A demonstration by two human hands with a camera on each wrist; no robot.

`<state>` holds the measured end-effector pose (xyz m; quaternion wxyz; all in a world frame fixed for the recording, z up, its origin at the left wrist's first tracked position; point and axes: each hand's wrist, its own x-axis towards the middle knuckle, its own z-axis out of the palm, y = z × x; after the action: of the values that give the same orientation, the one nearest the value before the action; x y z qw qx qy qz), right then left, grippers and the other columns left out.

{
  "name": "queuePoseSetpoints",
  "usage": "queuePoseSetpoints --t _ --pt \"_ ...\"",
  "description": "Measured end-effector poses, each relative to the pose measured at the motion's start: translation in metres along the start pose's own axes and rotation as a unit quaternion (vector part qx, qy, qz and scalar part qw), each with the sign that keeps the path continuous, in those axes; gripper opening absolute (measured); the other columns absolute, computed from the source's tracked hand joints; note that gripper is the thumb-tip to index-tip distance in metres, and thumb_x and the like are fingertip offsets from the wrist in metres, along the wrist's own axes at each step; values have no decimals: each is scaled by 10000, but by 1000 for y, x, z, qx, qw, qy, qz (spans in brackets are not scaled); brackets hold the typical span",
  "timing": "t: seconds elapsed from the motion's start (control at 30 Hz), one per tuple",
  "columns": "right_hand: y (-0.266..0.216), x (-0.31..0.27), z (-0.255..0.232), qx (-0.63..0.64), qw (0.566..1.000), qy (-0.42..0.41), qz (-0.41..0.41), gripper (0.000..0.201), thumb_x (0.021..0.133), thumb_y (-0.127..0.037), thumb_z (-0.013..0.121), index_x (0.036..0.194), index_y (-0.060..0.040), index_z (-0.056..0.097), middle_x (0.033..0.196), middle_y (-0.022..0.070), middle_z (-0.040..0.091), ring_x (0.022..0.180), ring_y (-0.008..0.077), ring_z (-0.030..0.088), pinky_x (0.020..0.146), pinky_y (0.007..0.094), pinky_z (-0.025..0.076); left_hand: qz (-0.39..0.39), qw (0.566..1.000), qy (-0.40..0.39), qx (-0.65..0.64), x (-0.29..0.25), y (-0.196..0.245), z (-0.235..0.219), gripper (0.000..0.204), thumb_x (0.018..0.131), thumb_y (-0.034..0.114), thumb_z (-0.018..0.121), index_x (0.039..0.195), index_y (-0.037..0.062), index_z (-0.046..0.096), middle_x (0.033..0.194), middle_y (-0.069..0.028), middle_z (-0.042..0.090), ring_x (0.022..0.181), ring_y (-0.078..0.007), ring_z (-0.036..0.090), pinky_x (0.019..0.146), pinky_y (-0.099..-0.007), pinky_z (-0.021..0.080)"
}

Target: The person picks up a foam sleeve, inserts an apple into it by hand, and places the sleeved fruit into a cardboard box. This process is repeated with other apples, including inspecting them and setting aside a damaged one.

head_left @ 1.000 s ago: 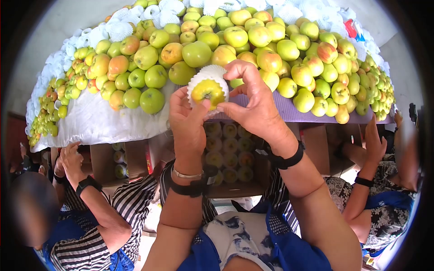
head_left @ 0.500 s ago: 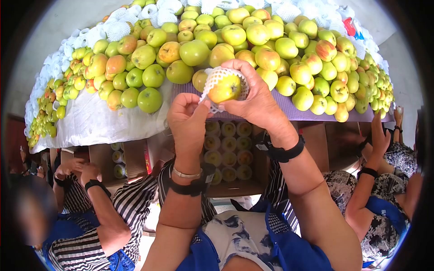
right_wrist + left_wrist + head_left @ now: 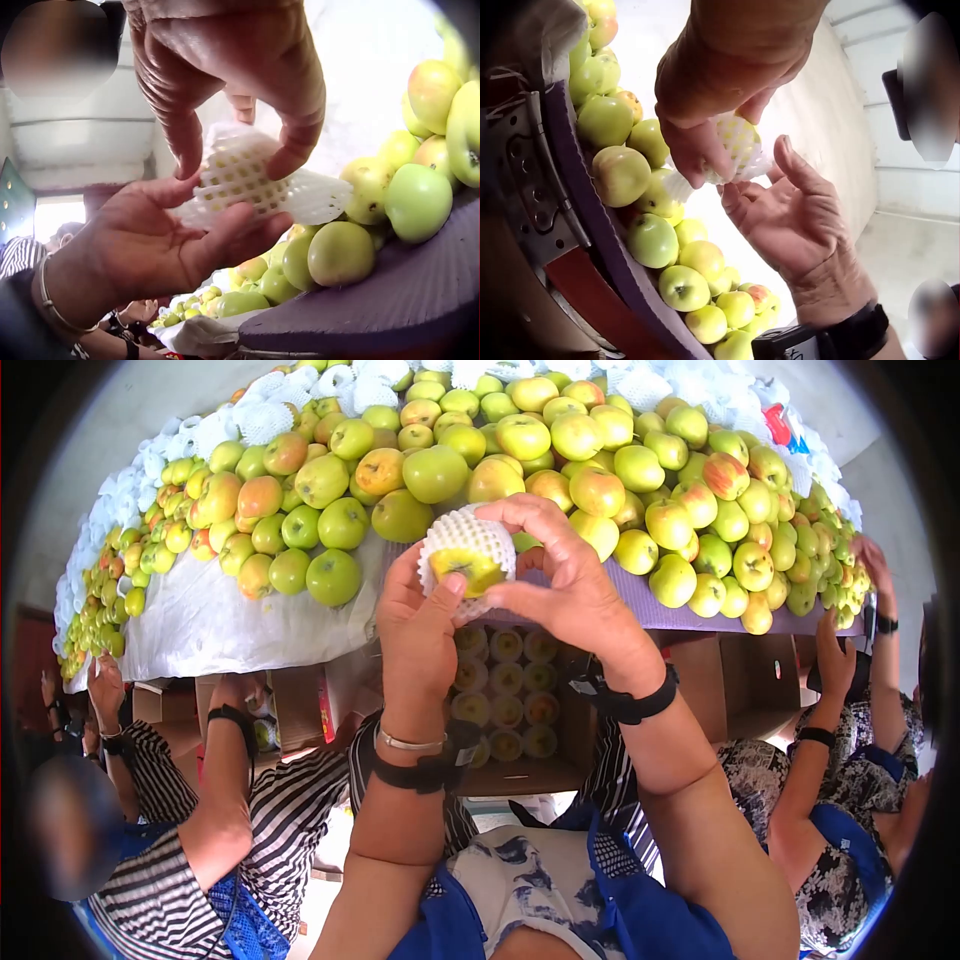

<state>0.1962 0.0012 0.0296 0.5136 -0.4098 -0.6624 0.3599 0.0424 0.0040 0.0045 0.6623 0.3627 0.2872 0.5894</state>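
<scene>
In the head view a yellow-green apple (image 3: 468,568) sits partly inside a white foam net (image 3: 470,532), held up in front of the heap. My left hand (image 3: 415,625) grips the apple from the left, thumb laid across its bare face. My right hand (image 3: 575,585) curves round the other side, its index finger at the top of the net and its thumb near the lower right edge. Seen in the right wrist view, the net (image 3: 247,180) wraps the apple between both hands, and the right fingers (image 3: 296,146) pinch its mesh.
A heap of green and blushed apples (image 3: 600,485) covers the table, with white foam nets (image 3: 265,422) behind it. Below the purple table edge (image 3: 650,600) stands a cardboard box (image 3: 525,780) holding netted apples. Other people's arms (image 3: 225,790) work at both sides.
The apple turned to the right in my right hand, then back toward my left hand, where the left thumb lies on it again. The person at left reached down into a box.
</scene>
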Motion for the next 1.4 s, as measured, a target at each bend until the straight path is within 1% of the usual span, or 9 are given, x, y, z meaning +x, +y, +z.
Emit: queuePoseSetpoints --t 0.03,0.2,0.33,0.5,0.7,0.83,0.93,1.17,1.4 --pt "1 0 -3 67 997 -18 36 577 662 -16 704 1200 -119 522 1216 112 439 1107 229 462 808 311 457 -1 1000 -12 -15 0 1 0 409 855 36 549 1233 -22 405 1170 -131 529 1033 -207 561 841 -342 507" --pt "16 0 0 70 997 -13 -1 555 718 34 642 1236 -130 528 1240 83 440 1119 175 465 823 269 464 0 997 -27 -76 1 0 1 404 865 87 551 1228 -11 402 1156 -129 538 1005 -227 589 809 -380 539" --pt "6 0 -2 150 988 -12 34 491 762 40 608 1225 -104 533 1244 66 448 1123 166 467 869 274 455 8 994 -50 -92 1 0 1 413 870 85 541 1246 1 393 1207 -132 513 1067 -241 553 862 -402 504" --pt "15 1 -4 170 985 12 -20 403 797 25 600 1186 -72 557 1201 57 488 1090 144 488 851 266 463 -9 985 -71 -158 1 -2 3 433 878 79 514 1280 5 372 1277 -138 471 1165 -265 485 951 -450 428" --pt "13 -3 7 87 994 66 -16 338 773 -9 637 1102 -76 599 1037 37 540 936 103 518 702 221 462 -27 993 -63 -98 1 1 5 415 866 84 530 1254 18 397 1208 -124 508 1108 -230 518 913 -396 450" --pt "18 -1 5 80 991 103 -37 315 741 -43 676 1048 -80 618 955 20 534 832 90 500 620 207 425 -2 998 -55 -36 -2 -3 7 511 781 1 623 1242 16 405 1187 -98 512 1075 -186 519 896 -328 455" --pt "-2 0 -3 -17 993 112 -20 293 731 -56 690 1018 -72 629 939 19 529 822 94 495 622 220 425 13 997 -72 25 -3 -4 12 599 701 -40 699 1223 17 411 1160 -78 516 1057 -161 514 897 -300 450" --pt "4 0 -5 118 983 113 80 77 758 -54 673 827 -23 654 819 18 578 739 89 518 661 232 440 26 992 -93 82 -5 -8 15 652 627 -63 751 1185 22 425 1123 -56 507 1052 -148 498 916 -295 426" --pt "6 -2 -7 241 953 152 106 92 805 -47 640 884 -12 611 838 8 593 746 63 526 645 212 451 40 988 -103 104 -6 -10 18 616 679 -87 681 1219 22 405 1158 -67 492 1072 -153 485 922 -298 417"
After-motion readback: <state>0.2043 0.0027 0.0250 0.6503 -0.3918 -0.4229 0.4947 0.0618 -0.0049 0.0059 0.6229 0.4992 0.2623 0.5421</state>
